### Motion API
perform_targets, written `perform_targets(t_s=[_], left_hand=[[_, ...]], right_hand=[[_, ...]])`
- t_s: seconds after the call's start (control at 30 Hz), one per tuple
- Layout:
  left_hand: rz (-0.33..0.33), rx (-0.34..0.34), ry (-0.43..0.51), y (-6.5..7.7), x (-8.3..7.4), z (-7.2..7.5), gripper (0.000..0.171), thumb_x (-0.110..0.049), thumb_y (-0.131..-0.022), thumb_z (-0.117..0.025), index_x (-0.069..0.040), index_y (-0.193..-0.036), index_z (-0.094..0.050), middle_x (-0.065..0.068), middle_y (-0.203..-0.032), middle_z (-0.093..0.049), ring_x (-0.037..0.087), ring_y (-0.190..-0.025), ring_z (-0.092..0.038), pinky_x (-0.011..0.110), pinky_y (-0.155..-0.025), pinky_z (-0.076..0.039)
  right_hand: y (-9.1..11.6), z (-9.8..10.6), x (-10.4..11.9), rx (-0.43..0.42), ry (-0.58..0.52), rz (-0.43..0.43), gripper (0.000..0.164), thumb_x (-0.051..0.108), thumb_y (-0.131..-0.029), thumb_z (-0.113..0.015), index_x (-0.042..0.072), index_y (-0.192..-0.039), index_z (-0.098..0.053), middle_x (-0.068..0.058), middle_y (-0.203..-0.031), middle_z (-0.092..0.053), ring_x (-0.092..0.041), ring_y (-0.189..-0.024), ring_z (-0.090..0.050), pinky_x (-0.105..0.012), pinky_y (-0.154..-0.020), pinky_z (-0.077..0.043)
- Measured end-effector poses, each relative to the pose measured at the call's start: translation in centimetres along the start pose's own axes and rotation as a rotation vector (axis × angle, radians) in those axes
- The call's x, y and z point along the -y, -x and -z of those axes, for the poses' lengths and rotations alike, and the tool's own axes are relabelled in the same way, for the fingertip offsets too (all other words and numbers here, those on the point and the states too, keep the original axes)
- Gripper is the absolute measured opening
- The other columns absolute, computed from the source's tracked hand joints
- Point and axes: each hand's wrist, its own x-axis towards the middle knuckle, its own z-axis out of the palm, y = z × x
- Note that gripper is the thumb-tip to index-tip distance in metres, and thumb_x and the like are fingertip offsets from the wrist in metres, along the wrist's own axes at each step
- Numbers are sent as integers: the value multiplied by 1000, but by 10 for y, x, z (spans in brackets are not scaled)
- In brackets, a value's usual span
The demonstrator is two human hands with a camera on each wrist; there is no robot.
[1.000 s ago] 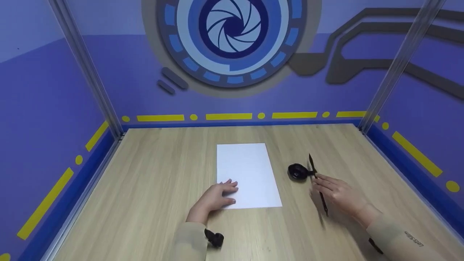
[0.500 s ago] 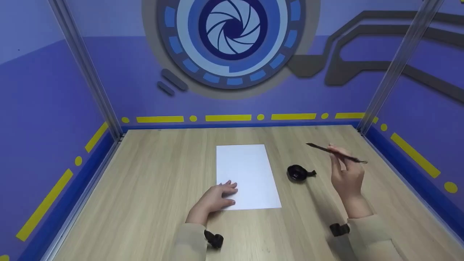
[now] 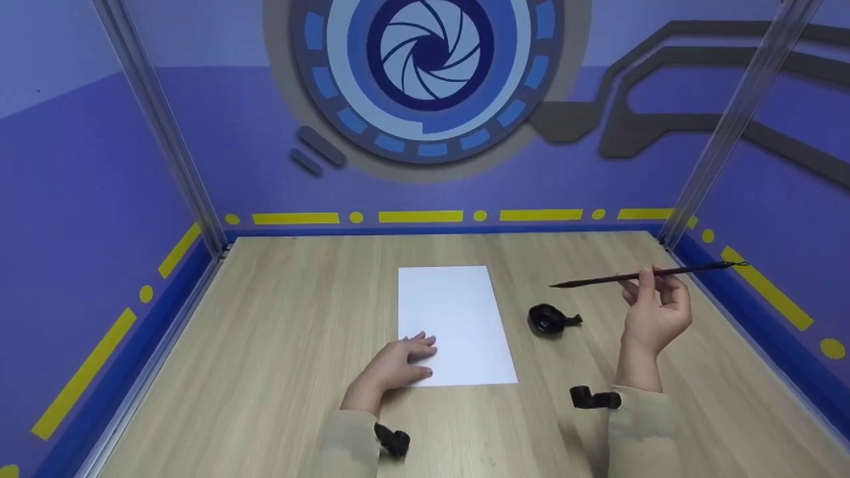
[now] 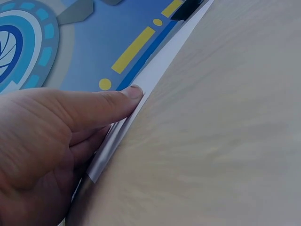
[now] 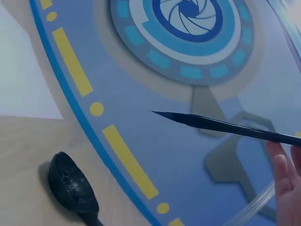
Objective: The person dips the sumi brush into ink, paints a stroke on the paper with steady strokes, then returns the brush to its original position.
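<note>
- Blue-purple walls (image 3: 226, 133) stand round a pale wooden table (image 3: 292, 318), with a big round emblem (image 3: 429, 53) on the back one.
- On the person's right hand (image 3: 654, 318), thumb and fingers are pinched on a dark brush (image 3: 591, 281), lifted above the table.
- Its pointed tip is aimed leftward, toward the paper's side, and a small loop sits at the other end.
- From where I stand, the left hand (image 3: 395, 362) has its fingers a little spread and its thumb apart, resting on the near left corner of a white paper sheet (image 3: 458, 318).
- Between the sheet and the right hand sits a small black dish (image 3: 546, 320), its stubby handle turned right; the brush tip is clear of it.
- Further back along each arm come beige sleeves (image 3: 641, 425) and black wrist devices (image 3: 594, 398).
</note>
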Motion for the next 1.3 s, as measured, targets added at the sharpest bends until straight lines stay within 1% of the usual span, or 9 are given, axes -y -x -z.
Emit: perform_targets(t_s=[0.1, 0.23, 0.37, 0.57, 0.83, 0.93, 1.07, 1.3], left_hand=[[-15, -2, -8, 0, 1, -1, 44, -11, -92, -73, -4, -135, -66, 4, -155, -54, 31, -153, -39, 55, -129, -25], [-28, -5, -27, 0, 2, -2, 44, -13, -92, -74, -4, -134, -66, 5, -155, -55, 33, -153, -39, 56, -128, -25], [-21, -4, -29, 1, 2, -2, 44, -14, -92, -74, -4, -135, -66, 5, -155, -54, 33, -153, -39, 56, -128, -25], [-17, -12, -24, 0, 1, -1, 43, -12, -92, -74, -4, -134, -68, 5, -154, -56, 33, -153, -39, 56, -128, -26], [4, -12, -4, 0, -1, 0, 43, -13, -92, -74, -6, -134, -67, 4, -155, -55, 32, -154, -38, 57, -130, -23], [5, -9, -3, 1, -1, 0, 43, -13, -92, -73, -5, -134, -67, 4, -155, -55, 33, -154, -38, 57, -130, -22], [4, -13, -14, 0, -1, 1, 43, -13, -92, -74, -5, -134, -67, 4, -155, -55, 33, -154, -38, 58, -129, -22], [17, -18, -2, 0, 0, 0, 43, -14, -92, -74, -7, -134, -67, 2, -155, -55, 31, -154, -38, 55, -130, -23]], right_hand=[[1, 5, -9, -29, -10, -63, 24, 15, -91, -78, 2, -109, -72, -4, -88, -72, -11, -64, -76, -17, -56, -60], [1, 12, -20, -33, 11, -127, 26, 17, -91, -78, 1, -110, -70, -2, -85, -72, -11, -61, -76, -17, -52, -59], [0, 18, -30, -33, 32, -181, 19, 17, -91, -77, 7, -105, -69, 0, -85, -72, -10, -61, -76, -17, -52, -59], [-1, 25, -42, -45, 60, -245, 14, 16, -93, -75, 10, -102, -67, 0, -86, -68, -10, -59, -75, -16, -52, -58], [2, 31, -52, -75, 78, -288, 11, 8, -93, -74, 10, -97, -64, 3, -77, -69, -10, -55, -73, -16, -46, -56], [1, 33, -59, -82, 98, -288, 11, 9, -92, -75, 11, -97, -65, 4, -76, -69, -9, -54, -73, -16, -45, -55], [-1, 33, -65, -80, 135, -291, 12, 13, -92, -76, 12, -97, -65, 6, -76, -68, -7, -55, -73, -15, -46, -55], [-1, 33, -68, -68, 160, -282, 12, 13, -92, -76, 13, -96, -65, 6, -75, -68, -6, -55, -73, -15, -46, -55]])
